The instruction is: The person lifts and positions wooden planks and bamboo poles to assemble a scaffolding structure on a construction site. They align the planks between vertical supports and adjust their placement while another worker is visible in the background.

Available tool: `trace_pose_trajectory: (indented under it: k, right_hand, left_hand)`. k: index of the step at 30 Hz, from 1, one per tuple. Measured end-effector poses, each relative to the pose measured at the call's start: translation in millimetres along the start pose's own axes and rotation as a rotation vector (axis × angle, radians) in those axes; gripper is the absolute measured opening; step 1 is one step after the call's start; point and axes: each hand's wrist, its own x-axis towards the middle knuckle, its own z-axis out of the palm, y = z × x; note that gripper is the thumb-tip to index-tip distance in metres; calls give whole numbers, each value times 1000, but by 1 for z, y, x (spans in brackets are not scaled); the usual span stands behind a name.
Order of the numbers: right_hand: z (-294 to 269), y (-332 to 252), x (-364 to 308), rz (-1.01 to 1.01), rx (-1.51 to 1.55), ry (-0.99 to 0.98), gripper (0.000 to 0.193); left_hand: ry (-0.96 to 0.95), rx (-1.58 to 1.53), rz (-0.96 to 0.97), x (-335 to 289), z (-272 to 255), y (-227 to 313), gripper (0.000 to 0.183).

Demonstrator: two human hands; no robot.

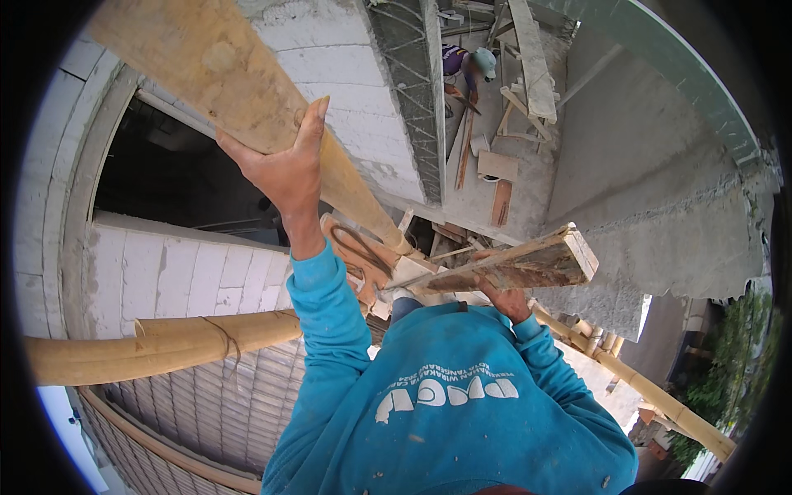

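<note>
My left hand is raised and clasps a thick bamboo pole, thumb on one side and a finger on the other; its remaining fingers are hidden. The pole slants from the upper left down toward the middle. Low at my right side, my right hand is closed around the underside of a rough wooden plank, its fingers partly hidden. That plank lies across in front of my body, its squared end pointing right. Between the pole and the plank, near my feet, are boards with a dark looped strip.
Another bamboo pole runs level at left, above a tiled roof. A dark wall opening is beside the block wall. Far below, a person bends over timber among loose planks. More bamboo extends at right.
</note>
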Motion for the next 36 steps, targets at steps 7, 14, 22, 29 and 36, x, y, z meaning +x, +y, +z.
trace_pose_trajectory:
  k: [7, 14, 22, 29, 36]
  right_hand:
    - [1, 4, 0, 15, 31, -4, 40]
    - [1, 4, -1, 24, 39, -3, 41]
    - [2, 9, -3, 29, 62, -20, 45]
    - [3, 7, -3, 24, 68, -10, 45]
    - [1, 4, -5, 30, 78, 3, 43]
  left_hand:
    - [-6, 14, 47, 1, -3, -6, 92]
    - [-9, 2, 30, 1, 0, -7, 92]
    - [-8, 7, 38, 1, -2, -7, 93]
    - [-16, -9, 22, 1, -2, -7, 92]
    - [-18, -9, 10, 0, 0, -1, 93]
